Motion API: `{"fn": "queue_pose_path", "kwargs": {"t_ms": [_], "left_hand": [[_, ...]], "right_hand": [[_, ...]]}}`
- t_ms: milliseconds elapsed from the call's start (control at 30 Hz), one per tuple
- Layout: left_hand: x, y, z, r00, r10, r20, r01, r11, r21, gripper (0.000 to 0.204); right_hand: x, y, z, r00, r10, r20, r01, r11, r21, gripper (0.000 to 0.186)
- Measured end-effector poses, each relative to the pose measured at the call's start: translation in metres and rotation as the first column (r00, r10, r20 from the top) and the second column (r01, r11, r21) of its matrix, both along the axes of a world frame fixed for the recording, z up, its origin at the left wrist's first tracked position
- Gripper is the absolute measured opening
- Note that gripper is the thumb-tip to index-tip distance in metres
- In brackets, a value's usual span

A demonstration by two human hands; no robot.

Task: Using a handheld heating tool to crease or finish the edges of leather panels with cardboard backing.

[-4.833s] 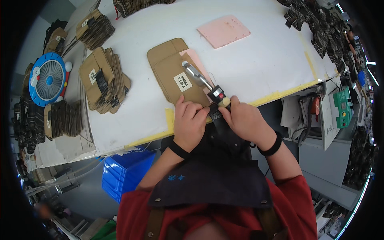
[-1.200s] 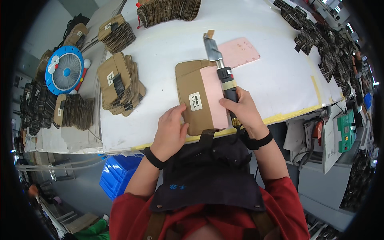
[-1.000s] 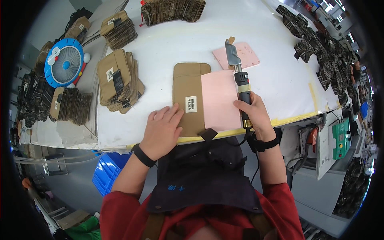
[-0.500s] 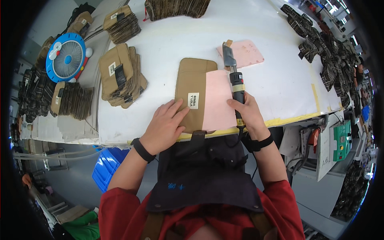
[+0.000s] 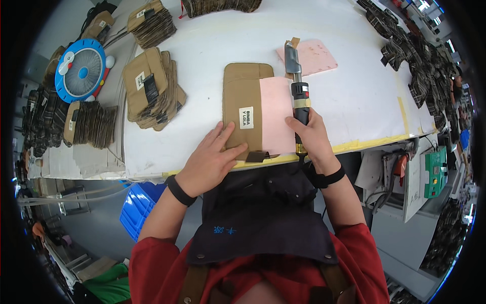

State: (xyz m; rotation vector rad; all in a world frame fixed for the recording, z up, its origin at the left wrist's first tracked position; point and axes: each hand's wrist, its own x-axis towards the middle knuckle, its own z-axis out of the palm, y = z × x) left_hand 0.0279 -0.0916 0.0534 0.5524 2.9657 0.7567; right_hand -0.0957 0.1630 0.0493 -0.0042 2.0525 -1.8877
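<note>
Left hand (image 5: 210, 157) now lies further onto tan fabric panel (image 5: 240, 96), apparently steadying it; right hand (image 5: 314, 136), apart, grips heat gun (image 5: 300, 92).

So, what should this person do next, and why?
Perhaps nudge the nearer pink sheet leftward: it juts right of the tan piece, which the left hand touches, while the right hand, holding the black tool, is close by.

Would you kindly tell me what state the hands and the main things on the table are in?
left hand: spread, touching tan piece
right hand: closed around tool
tool: held, power unclear
tan piece: lying flat
pink sheet: flat, at tan piece's right
far pink piece: lying flat
large tan stack: uneven
fan: running or stopped, unclear
</note>
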Motion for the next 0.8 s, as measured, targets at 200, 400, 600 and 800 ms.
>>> {"fn": "queue_pose_path", "kwargs": {"t_ms": [200, 400, 600, 800], "left_hand": [[-0.024, -0.026, 0.015, 0.98, 0.02, 0.2, -0.103, 0.906, 0.411, 0.04], [-0.078, -0.036, 0.005, 0.985, 0.169, 0.041, -0.167, 0.984, -0.057, 0.049], [-0.085, -0.029, 0.0, 0.991, -0.08, 0.111, 0.109, 0.951, -0.288, 0.063], [-0.078, -0.051, 0.019, 0.99, 0.137, 0.034, -0.094, 0.82, -0.564, 0.045]], "right_hand": [[-0.001, 0.006, -0.004, 0.989, -0.002, 0.146, 0.024, 0.988, -0.151, 0.026], [-0.005, 0.013, -0.009, 0.986, -0.014, 0.169, 0.046, 0.981, -0.188, 0.026], [-0.006, 0.046, 0.003, 0.984, -0.096, 0.148, 0.131, 0.96, -0.249, 0.026], [-0.023, 0.072, 0.005, 0.992, -0.12, 0.04, 0.123, 0.988, -0.092, 0.025]]}}
